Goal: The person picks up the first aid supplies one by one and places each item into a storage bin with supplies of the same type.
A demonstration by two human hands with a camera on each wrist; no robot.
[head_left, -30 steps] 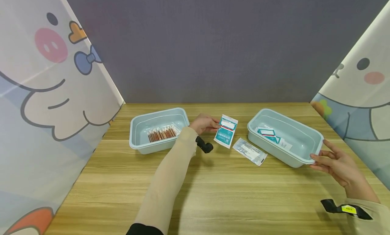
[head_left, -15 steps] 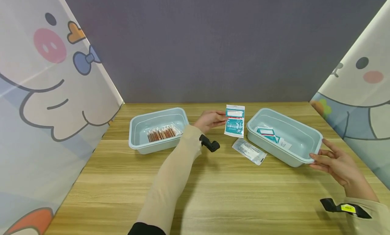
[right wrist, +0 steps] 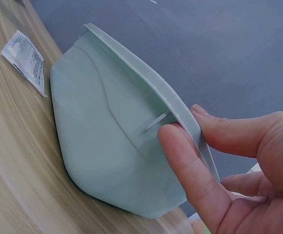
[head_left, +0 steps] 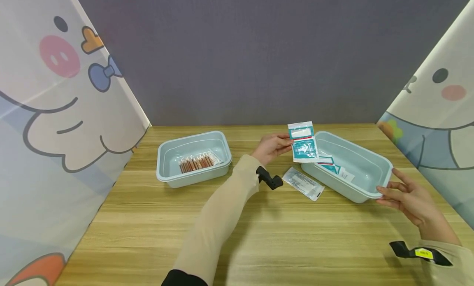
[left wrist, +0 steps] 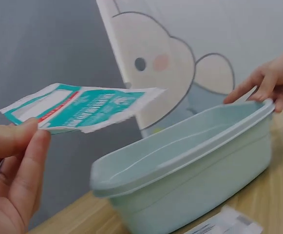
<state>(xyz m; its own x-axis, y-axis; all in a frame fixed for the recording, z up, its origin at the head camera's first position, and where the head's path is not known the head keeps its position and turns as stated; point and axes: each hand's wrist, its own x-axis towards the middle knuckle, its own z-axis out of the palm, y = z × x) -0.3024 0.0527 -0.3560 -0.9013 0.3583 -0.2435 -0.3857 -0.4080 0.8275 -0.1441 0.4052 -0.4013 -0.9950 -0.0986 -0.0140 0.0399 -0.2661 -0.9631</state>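
My left hand (head_left: 272,148) pinches a teal-and-white sealed packet (head_left: 304,144) by its left edge, thumb on top in the left wrist view. The packet (left wrist: 83,107) hangs above the left end of the right-hand pale blue plastic basin (head_left: 370,154). At that basin's near right corner, my right hand (head_left: 414,201) grips the rim between thumb and fingers, as the right wrist view shows with the basin wall (right wrist: 112,126) close up. Inside the basin lie several similar teal-and-white packets (head_left: 329,164), partly covered by the held one.
Another packet, pale side up (head_left: 303,184), lies on the wooden table (head_left: 296,245) in front of the right basin. A second pale blue basin (head_left: 194,177) on the left holds several clear-wrapped brown-tinted sticks (head_left: 196,162). A grey wall (head_left: 259,59) rises behind.
My left hand has carried the packet rightward and up, from over the middle of the table to above the right basin's left end. My right hand stays on the basin rim.
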